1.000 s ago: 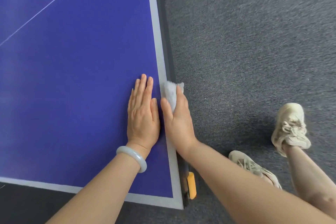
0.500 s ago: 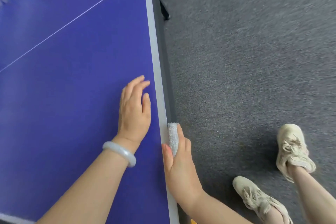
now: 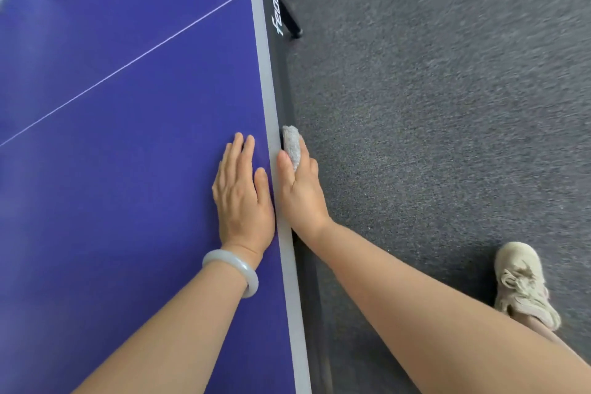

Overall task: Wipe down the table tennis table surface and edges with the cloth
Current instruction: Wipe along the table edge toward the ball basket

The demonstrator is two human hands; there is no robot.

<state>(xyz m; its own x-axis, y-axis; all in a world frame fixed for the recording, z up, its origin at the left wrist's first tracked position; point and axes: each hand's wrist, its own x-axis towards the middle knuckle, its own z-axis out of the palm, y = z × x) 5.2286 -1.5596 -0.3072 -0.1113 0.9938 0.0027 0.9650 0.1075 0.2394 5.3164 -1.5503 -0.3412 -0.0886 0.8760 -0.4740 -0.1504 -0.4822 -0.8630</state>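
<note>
The blue table tennis table fills the left, with a grey border stripe along its right edge and a black side rail below it. My right hand grips a small white cloth against the side rail, thumb on the grey stripe, fingers down over the edge. My left hand lies flat on the blue top just inside the stripe, fingers straight; a pale bangle circles its wrist.
Dark grey carpet covers the floor to the right. My foot in a beige sneaker stands at the lower right. A black table leg reaches the floor near the top. A thin white centre line crosses the top.
Both hands have advanced along the right edge away from the near corner, which has left the view. The cloth now sits lower on the side rail. The left hand has flattened beside the right.
</note>
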